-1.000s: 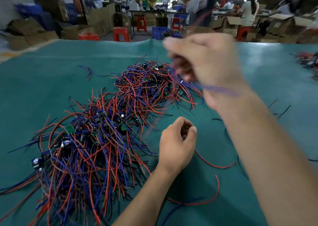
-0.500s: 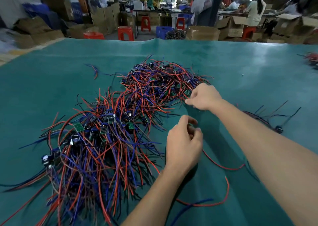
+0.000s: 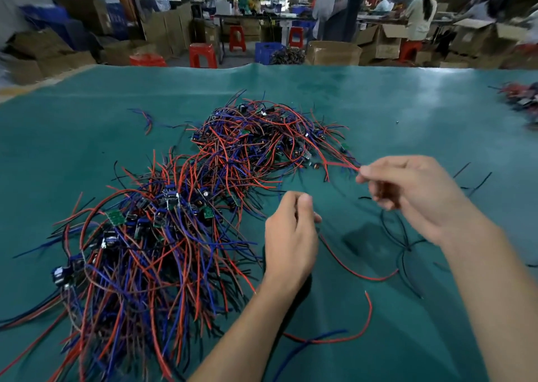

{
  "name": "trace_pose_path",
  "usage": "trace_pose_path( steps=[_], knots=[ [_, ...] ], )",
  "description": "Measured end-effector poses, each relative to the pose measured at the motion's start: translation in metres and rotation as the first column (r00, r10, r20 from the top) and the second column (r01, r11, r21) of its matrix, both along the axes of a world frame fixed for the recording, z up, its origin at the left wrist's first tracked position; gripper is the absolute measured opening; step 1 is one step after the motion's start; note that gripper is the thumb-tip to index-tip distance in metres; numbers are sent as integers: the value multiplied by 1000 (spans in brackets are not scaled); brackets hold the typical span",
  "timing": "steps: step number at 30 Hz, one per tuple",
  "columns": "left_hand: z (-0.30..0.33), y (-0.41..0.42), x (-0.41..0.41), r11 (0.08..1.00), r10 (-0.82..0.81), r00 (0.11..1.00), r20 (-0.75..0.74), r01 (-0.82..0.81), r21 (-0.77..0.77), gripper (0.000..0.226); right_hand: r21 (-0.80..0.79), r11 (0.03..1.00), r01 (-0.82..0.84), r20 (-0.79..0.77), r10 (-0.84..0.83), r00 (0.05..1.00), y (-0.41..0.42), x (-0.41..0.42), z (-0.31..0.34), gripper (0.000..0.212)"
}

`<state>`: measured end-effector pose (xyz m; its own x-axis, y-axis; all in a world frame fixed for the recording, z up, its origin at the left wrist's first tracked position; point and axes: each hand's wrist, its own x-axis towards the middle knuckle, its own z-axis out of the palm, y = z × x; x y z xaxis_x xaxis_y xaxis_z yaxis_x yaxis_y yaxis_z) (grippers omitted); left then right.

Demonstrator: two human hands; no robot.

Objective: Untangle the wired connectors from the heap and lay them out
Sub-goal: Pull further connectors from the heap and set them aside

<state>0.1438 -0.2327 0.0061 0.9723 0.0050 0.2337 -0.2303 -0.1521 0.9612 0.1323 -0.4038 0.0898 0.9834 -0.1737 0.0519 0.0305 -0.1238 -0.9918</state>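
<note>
The heap [image 3: 180, 207] lies left of both hands; the right hand [image 3: 407, 195] pinches a red wire [image 3: 343, 163] running up-left into it, while the left hand [image 3: 291, 236] is curled on something I cannot see.

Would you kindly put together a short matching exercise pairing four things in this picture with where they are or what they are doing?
Things:
1. right hand
2. left hand
3. heap of wired connectors
4. red stools

Descriptions:
A. spread over the left of the green table
B. on the floor beyond the table
C. pinches a red wire leading from the heap
D. curled, nearer the camera

Pairs: 1-C, 2-D, 3-A, 4-B
</note>
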Motion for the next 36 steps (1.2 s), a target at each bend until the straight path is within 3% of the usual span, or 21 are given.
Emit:
trace_pose_path(
  steps=[4,9,11,14,16,18,23,27,32,36],
  knots=[
    [3,0,-1,997,-19,997,-80,13,-79,45,-118,967,-226,-104,214,971,19,-19,-21,9],
    [2,2,3,1000,0,999,-50,-1,-11,19,-196,891,-409,-151,384,911,30,-17,-34,21],
    [3,2,3,1000,9,999,-35,-10,-19,16,-226,918,-327,-131,304,944,29,-13,-37,25],
    [3,1,-1,1000,-1,1000,27,0,26,14,-223,974,24,-33,-32,999,30,-3,-49,21],
    [3,-1,-4,996,-18,997,68,13,84,13,-167,968,188,8,-189,982,35,1,-53,23],
    [2,-1,-6,989,-30,992,125,12,146,12,-67,966,250,-5,-251,968,36,3,-54,26],
    [3,-2,-9,981,-56,984,167,24,192,13,251,944,215,-102,-195,975,30,3,-49,19],
    [4,-1,-7,986,-115,992,53,107,125,31,418,896,149,-102,-117,988,26,3,-45,16],
    [4,2,-4,977,-179,984,9,176,120,23,375,926,52,-96,-17,995,28,2,-46,11],
    [3,1,-3,979,-179,984,-10,179,95,15,247,967,60,-35,-53,998,25,3,-48,12]
  ],
)
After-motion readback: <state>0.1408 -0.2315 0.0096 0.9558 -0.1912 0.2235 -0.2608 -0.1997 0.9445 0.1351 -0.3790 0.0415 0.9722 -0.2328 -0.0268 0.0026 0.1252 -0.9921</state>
